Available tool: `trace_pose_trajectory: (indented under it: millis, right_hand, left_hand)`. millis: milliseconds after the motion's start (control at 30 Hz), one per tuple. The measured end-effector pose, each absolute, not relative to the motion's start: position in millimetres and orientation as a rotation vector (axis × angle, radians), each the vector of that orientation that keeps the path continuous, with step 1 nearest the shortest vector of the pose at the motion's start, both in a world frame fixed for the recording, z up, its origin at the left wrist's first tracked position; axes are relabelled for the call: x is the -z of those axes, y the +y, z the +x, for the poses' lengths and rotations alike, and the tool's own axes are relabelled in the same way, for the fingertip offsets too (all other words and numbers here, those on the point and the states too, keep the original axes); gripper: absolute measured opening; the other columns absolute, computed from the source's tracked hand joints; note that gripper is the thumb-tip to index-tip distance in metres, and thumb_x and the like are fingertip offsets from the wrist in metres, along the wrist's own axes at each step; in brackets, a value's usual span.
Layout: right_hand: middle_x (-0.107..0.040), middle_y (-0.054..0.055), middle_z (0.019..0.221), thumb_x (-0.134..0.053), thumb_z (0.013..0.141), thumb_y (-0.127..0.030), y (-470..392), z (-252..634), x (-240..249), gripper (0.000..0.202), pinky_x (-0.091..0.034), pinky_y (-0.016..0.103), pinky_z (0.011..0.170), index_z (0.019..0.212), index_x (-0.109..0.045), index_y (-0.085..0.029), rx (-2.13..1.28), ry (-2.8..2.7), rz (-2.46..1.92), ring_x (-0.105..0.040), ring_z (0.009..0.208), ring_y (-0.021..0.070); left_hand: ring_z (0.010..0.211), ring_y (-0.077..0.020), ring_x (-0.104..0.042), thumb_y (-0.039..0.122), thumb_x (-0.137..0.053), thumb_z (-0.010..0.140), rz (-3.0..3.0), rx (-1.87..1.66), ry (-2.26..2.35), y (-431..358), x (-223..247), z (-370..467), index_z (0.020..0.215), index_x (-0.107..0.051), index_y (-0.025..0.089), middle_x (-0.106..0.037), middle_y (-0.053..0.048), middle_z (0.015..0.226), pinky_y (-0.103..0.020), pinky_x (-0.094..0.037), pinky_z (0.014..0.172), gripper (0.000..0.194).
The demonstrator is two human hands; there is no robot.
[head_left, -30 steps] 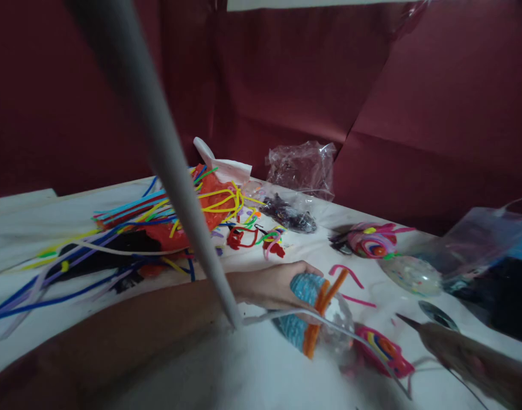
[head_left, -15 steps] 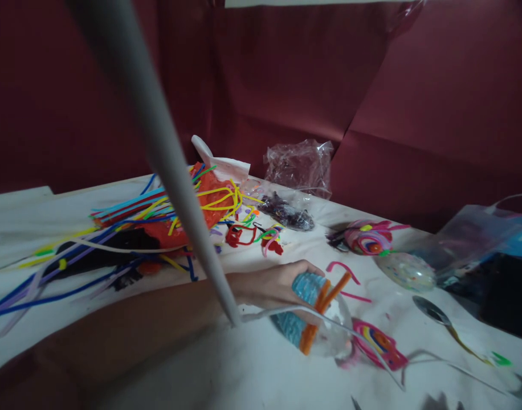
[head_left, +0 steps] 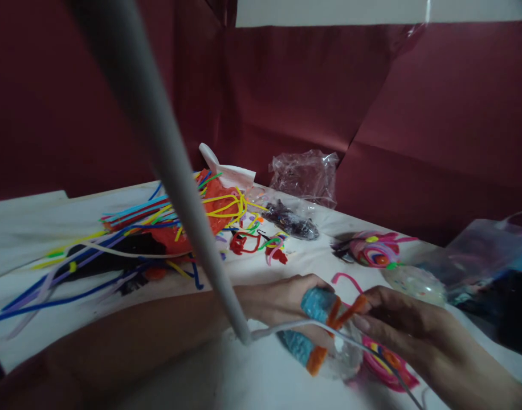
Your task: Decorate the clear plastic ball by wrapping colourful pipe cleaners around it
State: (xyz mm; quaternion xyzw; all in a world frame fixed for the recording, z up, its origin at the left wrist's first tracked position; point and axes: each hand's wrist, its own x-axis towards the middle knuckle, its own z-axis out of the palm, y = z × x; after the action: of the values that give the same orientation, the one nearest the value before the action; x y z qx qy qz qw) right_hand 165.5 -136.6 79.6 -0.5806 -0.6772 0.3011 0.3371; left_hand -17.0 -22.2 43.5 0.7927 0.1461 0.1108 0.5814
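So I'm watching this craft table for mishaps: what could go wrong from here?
The clear ball wrapped in blue pipe cleaner is round and might slip from the left hand and roll. The orange pipe cleaner that the right hand pinches may work loose from the wrap. The white cable crossing in front could snag either hand.

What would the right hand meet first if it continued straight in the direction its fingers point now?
The right hand points leftward, and its fingertips are already at the orange pipe cleaner on the blue-wrapped ball. Going on, it would probably press into the ball, which the left hand holds.
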Motion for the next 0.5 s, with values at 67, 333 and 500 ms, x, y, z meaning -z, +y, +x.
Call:
trace_pose_trajectory:
  millis: [67,333,500]
  right_hand:
    - [-0.058,0.007,0.068,-0.065,0.079,-0.064,-127,155,-89,0.040,-0.050,0.029,0.048,0.071,-0.063,-0.025,-0.934,-1.710,-1.451,-0.054,0.061,0.0280]
    - [-0.058,0.006,0.071,-0.069,0.074,-0.066,-121,156,-88,0.039,-0.047,0.032,0.054,0.068,-0.062,-0.028,-1.018,-1.642,-1.433,-0.052,0.066,0.0302]
    - [-0.055,0.005,0.067,-0.077,0.069,-0.065,-112,164,-71,0.044,-0.043,0.028,0.051,0.066,-0.060,-0.024,-1.045,-1.514,-1.386,-0.049,0.061,0.0259]
  left_hand:
    - [0.087,-0.0156,-0.052,0.036,-0.079,0.053,1.905,-0.270,0.340,-22,-45,-17,0.114,-0.048,0.019,-0.055,0.000,0.097,-0.026,-0.042,0.071,0.070]
    - [0.086,-0.0156,-0.053,0.039,-0.076,0.057,1.951,-0.236,0.404,-25,-50,-19,0.114,-0.048,0.021,-0.055,0.000,0.097,-0.024,-0.041,0.067,0.066]
    - [0.077,-0.0113,-0.052,0.042,-0.077,0.054,1.903,-0.208,0.346,-22,-47,-19,0.113,-0.045,0.021,-0.054,0.003,0.087,-0.020,-0.040,0.062,0.070]
